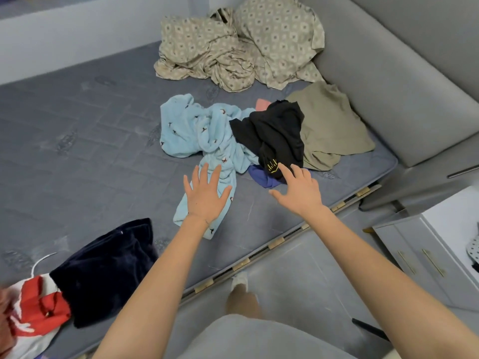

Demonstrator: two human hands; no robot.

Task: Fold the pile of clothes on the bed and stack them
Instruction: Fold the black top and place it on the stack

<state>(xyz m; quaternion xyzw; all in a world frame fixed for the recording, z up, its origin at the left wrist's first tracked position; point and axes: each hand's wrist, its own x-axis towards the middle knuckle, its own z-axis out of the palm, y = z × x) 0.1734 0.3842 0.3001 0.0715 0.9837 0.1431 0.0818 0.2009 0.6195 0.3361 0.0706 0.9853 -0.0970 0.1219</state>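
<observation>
A loose pile lies on the grey mattress: a crumpled light blue fleece garment, a black garment with yellow print, an olive garment, a blue piece and a bit of pink underneath. My left hand is spread flat, fingers straight, over the lower end of the light blue garment. My right hand reaches with straight fingers to the black garment's printed edge. Neither hand holds anything.
A dark navy velvet garment lies at the near left, beside a red and white bag. Crumpled patterned beige bedding sits at the far end. A grey headboard runs along the right; a white cabinet stands beside the bed.
</observation>
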